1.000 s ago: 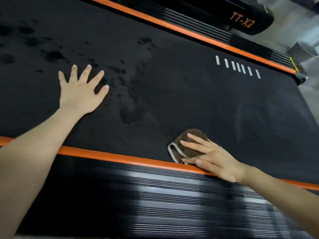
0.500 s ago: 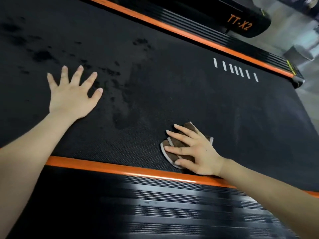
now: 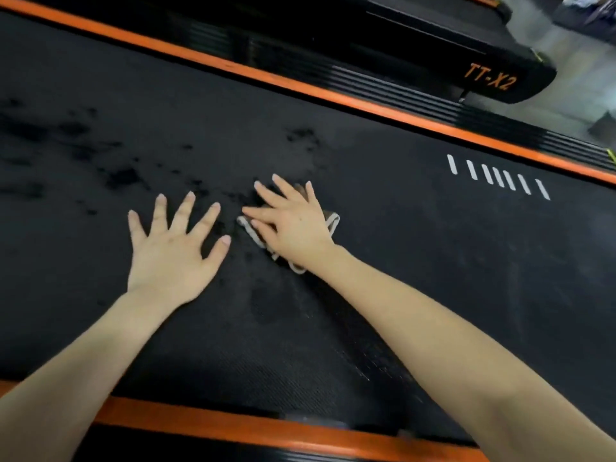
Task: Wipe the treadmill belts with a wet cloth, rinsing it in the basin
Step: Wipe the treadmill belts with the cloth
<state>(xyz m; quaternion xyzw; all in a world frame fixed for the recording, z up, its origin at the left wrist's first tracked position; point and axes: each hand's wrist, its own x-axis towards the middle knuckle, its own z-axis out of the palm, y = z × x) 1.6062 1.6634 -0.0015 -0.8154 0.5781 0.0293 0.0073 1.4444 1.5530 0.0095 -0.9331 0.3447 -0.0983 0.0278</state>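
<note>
- Right hand is pressing the cloth flat mid-belt; grip wide, fingers straight, nothing pinched.
- Left hand is bracing on the belt just left of it; grip wide, holding nothing.
- Risk: only palm pressure is pinning the cloth, so the textured belt could be bunching it or dragging it free.
- Dark blotches far left are looking unwiped. Basin isn't showing.

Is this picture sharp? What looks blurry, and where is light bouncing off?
Head view: the left hand, right hand and cloth look slightly soft; the near orange stripe is smeared by motion blur; pale glare streaks the far ribbed rail; the belt is dim and matte.
</note>
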